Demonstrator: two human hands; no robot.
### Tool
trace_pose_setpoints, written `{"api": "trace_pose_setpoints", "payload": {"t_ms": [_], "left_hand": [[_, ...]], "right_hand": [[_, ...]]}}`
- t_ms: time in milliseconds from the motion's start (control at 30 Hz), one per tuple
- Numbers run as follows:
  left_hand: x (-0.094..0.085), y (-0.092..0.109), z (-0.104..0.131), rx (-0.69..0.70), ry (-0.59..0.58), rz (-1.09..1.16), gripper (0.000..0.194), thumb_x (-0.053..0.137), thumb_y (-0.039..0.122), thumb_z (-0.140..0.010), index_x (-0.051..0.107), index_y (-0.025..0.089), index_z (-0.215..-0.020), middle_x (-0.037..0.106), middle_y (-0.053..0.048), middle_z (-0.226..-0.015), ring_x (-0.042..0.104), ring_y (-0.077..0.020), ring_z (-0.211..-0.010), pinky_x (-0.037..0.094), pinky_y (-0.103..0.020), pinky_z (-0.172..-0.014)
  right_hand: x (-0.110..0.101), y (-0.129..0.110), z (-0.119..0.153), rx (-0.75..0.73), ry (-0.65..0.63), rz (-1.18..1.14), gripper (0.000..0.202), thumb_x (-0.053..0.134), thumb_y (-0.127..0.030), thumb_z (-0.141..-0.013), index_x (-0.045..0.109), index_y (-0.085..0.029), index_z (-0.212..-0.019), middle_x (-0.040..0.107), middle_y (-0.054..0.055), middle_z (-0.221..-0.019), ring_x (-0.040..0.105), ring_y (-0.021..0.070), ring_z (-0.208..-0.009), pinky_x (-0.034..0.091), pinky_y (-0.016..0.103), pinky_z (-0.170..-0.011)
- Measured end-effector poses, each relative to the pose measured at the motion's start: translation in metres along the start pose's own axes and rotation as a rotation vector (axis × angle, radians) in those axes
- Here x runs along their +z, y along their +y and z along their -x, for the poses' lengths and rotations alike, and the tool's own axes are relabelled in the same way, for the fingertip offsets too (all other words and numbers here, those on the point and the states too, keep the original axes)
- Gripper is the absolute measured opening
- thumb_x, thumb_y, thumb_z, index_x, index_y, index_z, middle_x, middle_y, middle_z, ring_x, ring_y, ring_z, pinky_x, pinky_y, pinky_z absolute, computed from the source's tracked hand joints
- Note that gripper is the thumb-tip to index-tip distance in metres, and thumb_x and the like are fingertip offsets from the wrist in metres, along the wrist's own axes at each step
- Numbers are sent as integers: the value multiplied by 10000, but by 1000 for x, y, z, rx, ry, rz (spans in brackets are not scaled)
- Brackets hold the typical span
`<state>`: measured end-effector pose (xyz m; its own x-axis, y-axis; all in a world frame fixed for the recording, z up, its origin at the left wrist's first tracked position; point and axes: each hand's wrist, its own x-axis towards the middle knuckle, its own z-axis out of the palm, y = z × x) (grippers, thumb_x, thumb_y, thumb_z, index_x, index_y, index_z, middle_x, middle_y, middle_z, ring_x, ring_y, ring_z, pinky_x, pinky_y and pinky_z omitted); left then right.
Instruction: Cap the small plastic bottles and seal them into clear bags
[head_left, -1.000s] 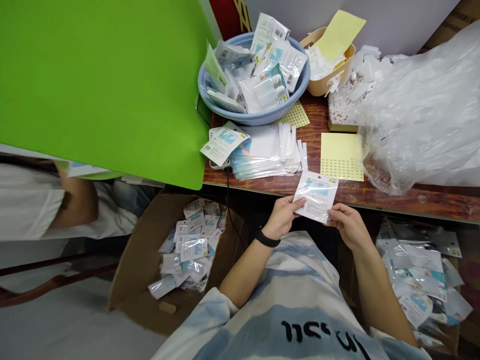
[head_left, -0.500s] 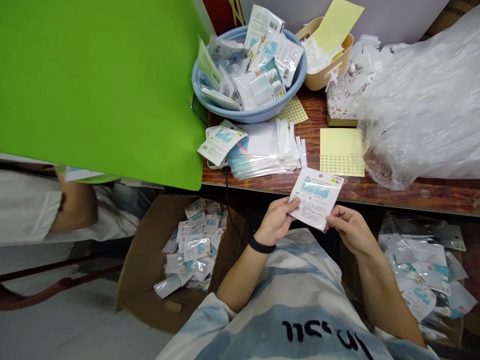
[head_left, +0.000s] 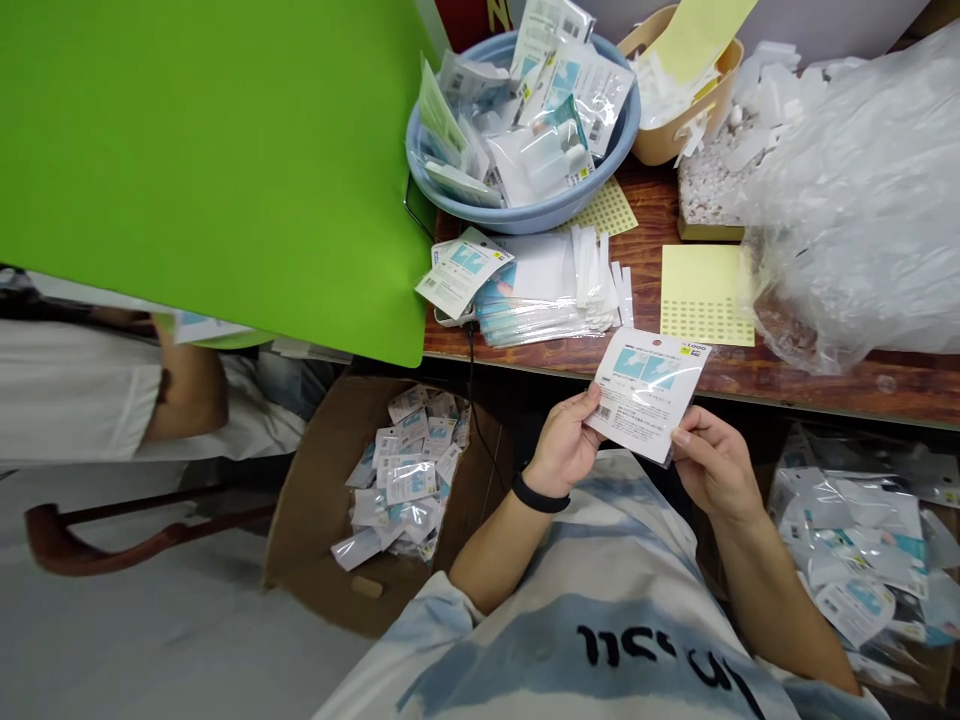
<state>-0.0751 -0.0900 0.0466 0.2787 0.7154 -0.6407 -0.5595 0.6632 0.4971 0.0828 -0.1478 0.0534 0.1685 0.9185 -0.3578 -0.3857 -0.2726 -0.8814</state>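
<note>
Between my two hands, just in front of the table edge, is a flat white printed package (head_left: 646, 393) with blue pictures and a yellow price mark. My left hand (head_left: 568, 442) pinches its left side between thumb and fingers. At the lower right corner my right hand (head_left: 716, 460) grips the same package. Clear plastic shows along its edge. On the table just beyond lie a stack of clear plastic sleeves (head_left: 536, 318) with white strips and a similar printed package (head_left: 463, 275).
A blue basin (head_left: 517, 216) of packages stands at the back, beside a tan basket (head_left: 664, 145). Yellow sticker sheets (head_left: 705, 275) and a big plastic bag (head_left: 862, 200) lie rightward. Boxes of packages flank me: a cardboard box (head_left: 311, 520) at left. A green panel (head_left: 210, 170) separates another person's arm (head_left: 191, 390).
The view has shifted slightly, so the surroundings sit further right. Both hands keep hold of the package, which stays at nearly the same tilt.
</note>
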Motion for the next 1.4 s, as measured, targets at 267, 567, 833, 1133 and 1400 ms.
{"api": "trace_pose_setpoints", "payload": {"t_ms": [267,567,833,1133,1400], "left_hand": [[7,2,19,127,-10,-103,450,884,492,-558,732,118,-756,739,-63,-733,678,-183,-669,529,-285,-655],[9,5,20,65,-34,-88,448,903,485,-514,734,119,-707,721,-38,-682,628,-130,-588,496,-235,-575],[12,-1,13,35,-22,-17,444,904,472,-522,717,95,-664,708,-40,-657,611,-123,-567,469,-232,-554],[20,-4,11,-34,-82,68,309,827,375,-707,707,92,-677,695,-32,-649,604,-109,-582,446,-236,-626],[21,-7,14,-102,-117,119,274,798,334,-752,696,93,-672,680,-27,-651,589,-99,-574,444,-230,-624]], "right_hand": [[-18,1,6,-11,-142,221,328,723,-456,-773,727,-212,-992,722,50,-881,637,199,-700,526,302,-606],[-11,-23,12,-236,-278,557,434,579,-464,-911,631,-195,-573,615,24,-484,548,132,-440,435,240,-447],[-6,12,26,-302,-169,299,345,586,-423,-912,663,-203,-658,667,41,-565,596,167,-480,461,279,-454],[9,12,35,-311,-56,93,230,649,-378,-859,671,-198,-716,655,33,-560,518,158,-375,414,289,-339],[13,12,35,-323,-15,-40,138,679,-306,-829,693,-198,-745,650,30,-582,496,131,-373,353,247,-301]]}}
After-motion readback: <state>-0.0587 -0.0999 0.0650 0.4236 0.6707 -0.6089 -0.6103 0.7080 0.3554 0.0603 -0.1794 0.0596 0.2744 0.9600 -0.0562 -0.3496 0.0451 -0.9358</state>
